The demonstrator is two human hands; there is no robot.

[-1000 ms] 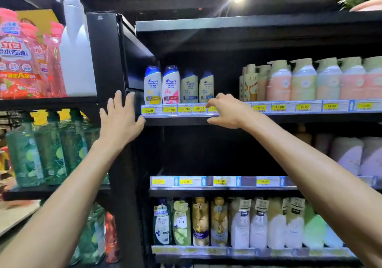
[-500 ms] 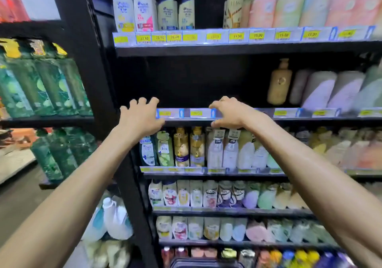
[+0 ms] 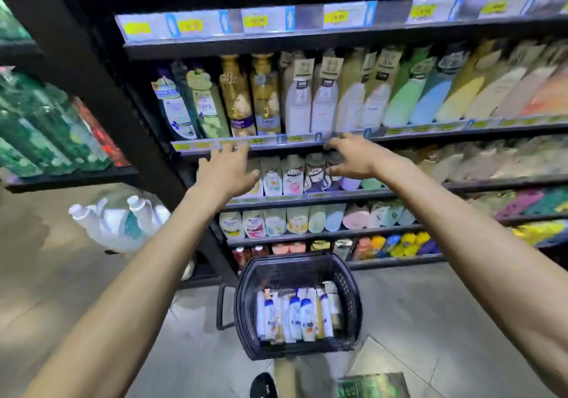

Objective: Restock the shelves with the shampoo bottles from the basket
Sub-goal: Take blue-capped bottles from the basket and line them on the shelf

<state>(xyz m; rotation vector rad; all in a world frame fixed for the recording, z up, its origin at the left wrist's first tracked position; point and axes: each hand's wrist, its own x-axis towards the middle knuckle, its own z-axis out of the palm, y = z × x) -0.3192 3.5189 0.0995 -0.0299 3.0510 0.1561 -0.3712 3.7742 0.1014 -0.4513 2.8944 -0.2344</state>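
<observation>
**At floor level, before the shelving: stock unshelved, both hands empty**

Shampoo bottles (image 3: pixel 299 314), white with blue caps among others, lie packed side by side in the bottom of a black mesh basket (image 3: pixel 244 302). It stands on the tiled floor (image 3: pixel 430 311), just in front of the lowest shelf. None is in hand.

Left hand (image 3: pixel 227 171) and right hand (image 3: pixel 353 158) are both raised to the price rail (image 3: pixel 295 139) of a middle shelf, fingers spread apart and holding nothing. Whether the fingertips touch the rail cannot be told; the frame is blurred there.

Shelves in view are faced end to end: tall bottles (image 3: pixel 267 102) above the rail, soft pouches (image 3: pixel 292 176) below it. White jugs (image 3: pixel 123 222) sit on the floor to the left. A dark shoe (image 3: pixel 263 385) shows directly behind the basket.

Assessed risks:
- Tight packing in the basket; lifting one bottle could drag or tip its neighbour.
- No gap is visible in these rows; forcing stock in could topple front facings.
- The shoe is near the basket; a step forward could knock it into the bottom shelf.
- Hands are well above the stock; a hurried reach down risks a poor grip on smooth plastic.
</observation>
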